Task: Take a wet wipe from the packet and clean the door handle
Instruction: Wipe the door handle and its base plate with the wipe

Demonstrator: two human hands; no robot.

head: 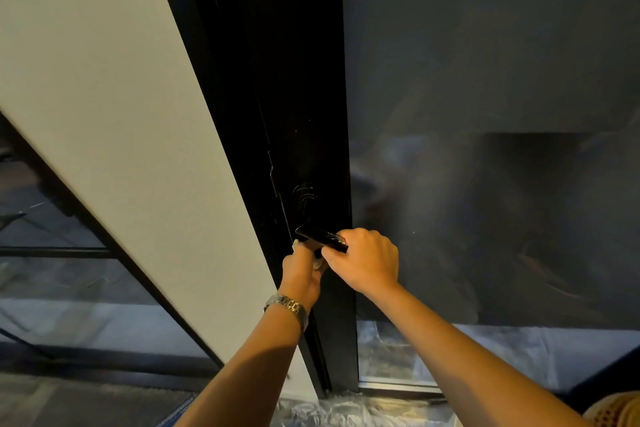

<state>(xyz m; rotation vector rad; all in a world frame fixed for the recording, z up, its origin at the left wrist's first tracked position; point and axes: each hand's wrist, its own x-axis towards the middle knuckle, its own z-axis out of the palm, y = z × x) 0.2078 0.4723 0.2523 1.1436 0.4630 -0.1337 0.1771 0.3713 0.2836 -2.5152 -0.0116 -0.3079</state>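
Note:
A glossy black lever door handle [320, 237] juts from the black door frame [311, 114] at mid height. My right hand [363, 262] grips the handle's free end, fingers curled round it. My left hand [301, 272], with a metal watch on its wrist, is just below the handle and holds a white wet wipe [298, 245] against the handle's underside. Only small bits of the wipe show between the fingers. The wipe packet is not in view.
A white wall [121, 149] runs to the left of the frame. Dark frosted glass [485, 149] fills the door panel on the right. Clear plastic sheeting [346, 409] lies on the floor at the door's foot. A second glass partition [69, 270] stands at lower left.

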